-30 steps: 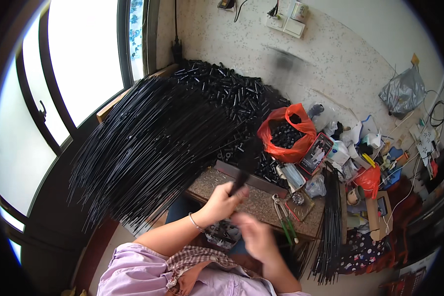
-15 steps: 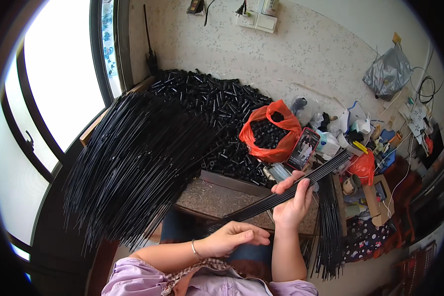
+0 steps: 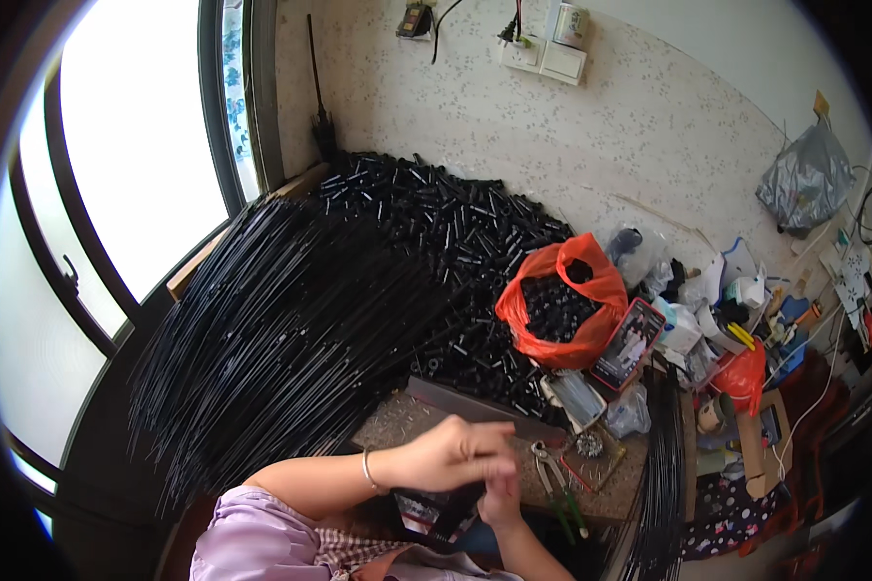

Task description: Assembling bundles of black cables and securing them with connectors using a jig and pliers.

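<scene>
My left hand [image 3: 451,453], with a silver bangle at the wrist, lies over the fingers of my right hand [image 3: 499,497] in front of the table edge. Its fingers are bent and smeared by motion. My right hand is partly hidden behind it and appears closed on a bundle of thin black rods [image 3: 453,516], of which only a short dark stretch shows below the hands. To the left lies a large fanned heap of long black rods [image 3: 271,349]. More black rods [image 3: 659,455] hang over the table's right edge.
Behind are a heap of short black tubes [image 3: 446,208], a red plastic bag [image 3: 610,286] of small black pieces and a phone [image 3: 630,344]. Pliers [image 3: 549,470] with green handles nearby, a clear bag [image 3: 630,412] and a cardboard box [image 3: 761,450] are on the right. A window is left.
The rod bundle that slanted up to the right in my right hand no longer shows above it. My hands have come together, the right moving left and down. The view has shifted.
</scene>
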Demonstrator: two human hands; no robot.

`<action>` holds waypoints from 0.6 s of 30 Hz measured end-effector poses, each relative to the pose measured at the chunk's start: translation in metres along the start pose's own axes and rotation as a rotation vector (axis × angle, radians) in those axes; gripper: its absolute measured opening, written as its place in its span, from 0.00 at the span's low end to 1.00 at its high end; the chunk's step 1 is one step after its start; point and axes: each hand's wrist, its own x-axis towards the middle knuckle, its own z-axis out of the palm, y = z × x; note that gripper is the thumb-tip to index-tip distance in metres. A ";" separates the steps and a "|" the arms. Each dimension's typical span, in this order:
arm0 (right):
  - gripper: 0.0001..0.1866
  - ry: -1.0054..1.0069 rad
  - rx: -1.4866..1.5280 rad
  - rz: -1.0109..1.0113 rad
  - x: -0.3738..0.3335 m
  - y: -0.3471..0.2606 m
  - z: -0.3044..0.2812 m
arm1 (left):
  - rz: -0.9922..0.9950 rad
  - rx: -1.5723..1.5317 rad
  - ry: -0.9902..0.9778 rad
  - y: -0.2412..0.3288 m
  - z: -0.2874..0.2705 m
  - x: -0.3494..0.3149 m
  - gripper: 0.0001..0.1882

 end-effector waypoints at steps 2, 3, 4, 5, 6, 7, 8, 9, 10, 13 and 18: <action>0.12 0.281 0.287 0.147 -0.002 0.009 -0.019 | 0.117 -0.259 -0.304 0.001 -0.020 0.020 0.22; 0.10 0.168 0.075 0.125 0.010 0.024 -0.024 | 0.089 -0.375 -0.426 -0.002 -0.040 0.026 0.32; 0.09 0.258 0.162 0.161 0.014 0.032 -0.029 | 0.131 -0.318 -0.417 -0.020 -0.060 0.036 0.49; 0.07 0.364 0.244 0.203 0.022 0.024 -0.020 | 0.063 -0.432 -0.183 -0.043 -0.084 0.048 0.47; 0.07 0.374 0.236 0.194 0.027 0.038 -0.035 | 0.004 -0.344 0.009 -0.058 -0.113 0.068 0.42; 0.07 0.411 0.240 0.195 0.029 0.063 -0.058 | -0.053 -0.254 0.198 -0.074 -0.146 0.090 0.37; 0.08 0.434 0.250 0.197 0.038 0.081 -0.072 | -0.152 -0.033 0.405 -0.104 -0.184 0.105 0.33; 0.08 0.420 0.253 0.197 0.047 0.082 -0.068 | -0.271 0.073 0.607 -0.131 -0.222 0.112 0.32; 0.08 0.442 0.192 0.246 0.045 0.076 -0.056 | -0.223 0.257 0.795 -0.176 -0.268 0.111 0.30; 0.09 0.511 0.086 0.267 0.058 0.072 -0.054 | -0.467 0.811 1.106 -0.220 -0.328 0.128 0.33; 0.09 0.493 0.067 0.362 0.087 0.091 -0.078 | -0.936 0.631 1.160 -0.292 -0.403 0.146 0.40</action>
